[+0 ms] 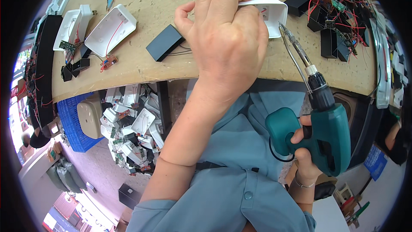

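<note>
My left hand (229, 34) is closed on a white plastic housing (278, 15), its open side turned to the right. A metal socket plate and a bit of red wire show inside the housing; my fingers hide part of it. My right hand (305, 161) grips a green soldering gun (332, 133), with a finger at its trigger. The gun's metal tip (294, 38) points up and left, at or very near the housing's lower right edge; contact is hard to tell. Left of my left hand, a black box (165, 43) with dark leads lies on the worn table (141, 71).
Black boxes (330, 43) with green circuit boards and tangled red wires crowd the table's right. White shells (112, 30) and a small circuit board (109, 62) lie at the left. Below the table's edge are a heap of white shells (133, 133) and a blue crate (71, 122).
</note>
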